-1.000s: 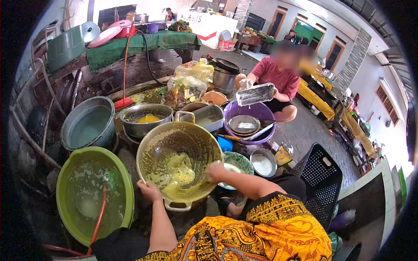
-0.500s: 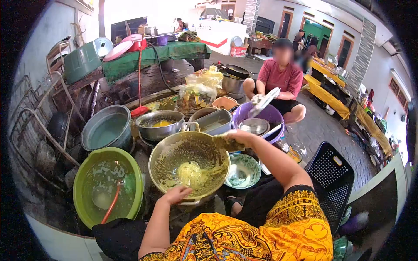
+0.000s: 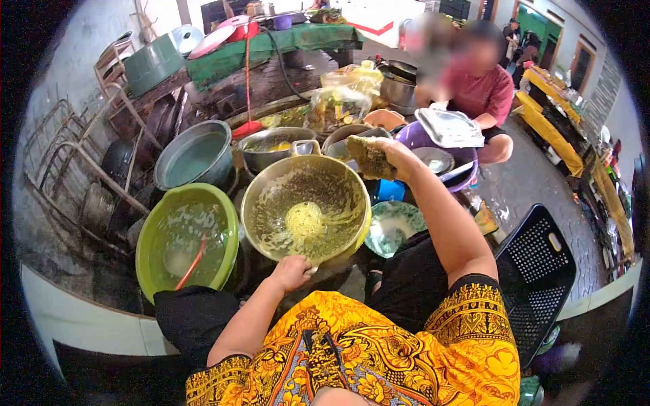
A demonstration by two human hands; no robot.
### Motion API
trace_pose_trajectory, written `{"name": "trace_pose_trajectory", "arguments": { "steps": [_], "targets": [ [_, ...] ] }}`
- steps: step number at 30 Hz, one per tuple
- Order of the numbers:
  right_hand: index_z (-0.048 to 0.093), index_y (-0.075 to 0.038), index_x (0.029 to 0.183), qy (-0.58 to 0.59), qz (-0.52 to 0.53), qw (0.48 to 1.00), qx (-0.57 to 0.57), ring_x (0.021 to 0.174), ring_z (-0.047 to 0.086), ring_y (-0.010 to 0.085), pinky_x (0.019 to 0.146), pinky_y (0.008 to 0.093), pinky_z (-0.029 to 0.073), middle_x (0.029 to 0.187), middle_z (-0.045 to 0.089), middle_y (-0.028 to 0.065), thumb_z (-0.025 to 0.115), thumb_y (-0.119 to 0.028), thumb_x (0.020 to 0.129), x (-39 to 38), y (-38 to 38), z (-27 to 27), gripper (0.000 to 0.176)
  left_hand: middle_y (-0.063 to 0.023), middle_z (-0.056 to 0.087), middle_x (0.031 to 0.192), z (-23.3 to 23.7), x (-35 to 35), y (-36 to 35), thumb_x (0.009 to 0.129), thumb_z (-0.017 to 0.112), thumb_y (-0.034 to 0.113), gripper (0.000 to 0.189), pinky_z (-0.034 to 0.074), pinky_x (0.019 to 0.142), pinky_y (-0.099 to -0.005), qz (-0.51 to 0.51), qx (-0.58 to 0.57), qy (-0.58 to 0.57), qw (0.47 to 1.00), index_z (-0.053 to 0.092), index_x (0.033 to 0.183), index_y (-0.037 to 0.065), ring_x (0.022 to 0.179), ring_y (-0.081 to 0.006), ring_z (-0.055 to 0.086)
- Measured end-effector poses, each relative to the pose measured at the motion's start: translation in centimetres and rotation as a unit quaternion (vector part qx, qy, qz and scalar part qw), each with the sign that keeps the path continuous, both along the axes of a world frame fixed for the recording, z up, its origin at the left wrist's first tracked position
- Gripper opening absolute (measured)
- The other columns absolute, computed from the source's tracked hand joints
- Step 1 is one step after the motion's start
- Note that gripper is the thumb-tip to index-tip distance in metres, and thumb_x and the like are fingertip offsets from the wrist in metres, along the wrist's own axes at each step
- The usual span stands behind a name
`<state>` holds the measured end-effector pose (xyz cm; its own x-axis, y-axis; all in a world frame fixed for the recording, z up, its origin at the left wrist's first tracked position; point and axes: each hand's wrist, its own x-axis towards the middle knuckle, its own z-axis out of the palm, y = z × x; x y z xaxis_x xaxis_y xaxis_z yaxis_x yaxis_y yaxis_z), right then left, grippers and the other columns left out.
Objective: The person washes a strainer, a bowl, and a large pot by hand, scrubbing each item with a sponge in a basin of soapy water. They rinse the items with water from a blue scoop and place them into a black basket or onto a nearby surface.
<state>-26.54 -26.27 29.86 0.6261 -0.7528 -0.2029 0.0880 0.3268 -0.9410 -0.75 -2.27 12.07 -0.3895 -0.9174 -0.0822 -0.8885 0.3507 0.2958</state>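
Note:
A large metal wok stands tilted toward me, soapy yellowish foam pooled in its bottom and smeared up its sides. My left hand is closed around the wok's near handle. Above the far right rim, apart from it, my right hand grips a worn brownish-green scouring pad. A green-and-white basin with suds sits below my right forearm. To the left is a lime-green tub of cloudy water, with a reddish-orange handle sticking out of it.
Across from me a person holds a silvery tray over a purple tub. A grey tub of water and a metal pot stand beyond the wok. A black perforated crate is at my right.
My right hand with the scouring pad has lifted off the wok's right rim. My left hand has closed on the near handle. The view has shifted, and the other person's tray has turned.

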Motion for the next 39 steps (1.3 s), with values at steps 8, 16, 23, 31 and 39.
{"name": "trace_pose_trajectory", "arguments": {
  "steps": [8, 16, 23, 31, 39],
  "targets": [
    [0.067, -0.009, 0.09, 0.051, -0.048, 0.997, -0.037, 0.059, 0.058, 0.0162, 0.051, 0.0328, 0.048, 0.076, 0.063, 0.0044, 0.06, -0.033, 0.081, 2.0, 0.6, 0.7, 0.027, -0.0107, 0.057, 0.081, 3.0, -1.0, -0.9, 0.074, 0.069, 0.018, 0.015, 0.049, 0.066, -0.0424, 0.014, -0.115, 0.044, 0.992, 0.06, 0.082, 0.008, 0.078, -0.0316, 0.06],
    [0.067, -0.007, 0.091, 0.057, -0.061, 0.978, -0.194, 0.062, 0.057, 0.0139, 0.057, 0.029, 0.045, 0.078, 0.063, 0.0038, 0.053, -0.028, 0.086, 3.7, -1.3, 0.0, 0.026, -0.0096, 0.058, 0.066, 8.1, -1.7, -4.9, 0.084, 0.063, 0.029, 0.024, 0.046, 0.052, -0.0411, 0.026, -0.285, 0.035, 0.957, 0.054, 0.074, 0.009, 0.061, -0.0311, 0.06],
    [0.068, -0.006, 0.089, -0.009, -0.117, 0.991, -0.062, 0.06, 0.05, 0.0153, 0.059, 0.0298, 0.042, 0.075, 0.059, 0.0038, 0.059, -0.025, 0.078, 6.2, -2.1, 1.2, 0.024, -0.0176, 0.056, 0.068, 12.8, -1.9, -8.4, 0.084, 0.062, 0.03, 0.03, 0.043, 0.055, -0.0441, 0.074, -0.28, 0.103, 0.952, 0.052, 0.072, 0.005, 0.063, -0.0379, 0.056],
    [0.064, -0.007, 0.101, -0.307, -0.176, 0.933, -0.067, 0.068, 0.059, 0.0162, 0.064, 0.0299, 0.048, 0.084, 0.063, 0.0044, 0.048, -0.025, 0.089, 7.5, -4.6, 3.1, 0.027, -0.0217, 0.053, 0.067, 17.9, -0.7, -13.4, 0.084, 0.062, 0.026, 0.031, 0.04, 0.055, -0.0448, 0.118, -0.241, 0.21, 0.94, 0.047, 0.072, 0.001, 0.065, -0.0413, 0.052],
    [0.056, -0.008, 0.113, -0.429, -0.243, 0.868, -0.052, 0.088, 0.057, 0.0175, 0.077, 0.0329, 0.047, 0.102, 0.059, 0.0044, 0.048, -0.024, 0.089, 7.8, -7.7, 2.6, 0.03, -0.0016, 0.052, 0.06, 21.0, 0.9, -18.2, 0.09, 0.057, 0.019, 0.025, 0.045, 0.046, -0.0244, 0.204, -0.2, 0.439, 0.852, 0.052, 0.072, 0.003, 0.048, -0.0083, 0.052]
  ]
}}
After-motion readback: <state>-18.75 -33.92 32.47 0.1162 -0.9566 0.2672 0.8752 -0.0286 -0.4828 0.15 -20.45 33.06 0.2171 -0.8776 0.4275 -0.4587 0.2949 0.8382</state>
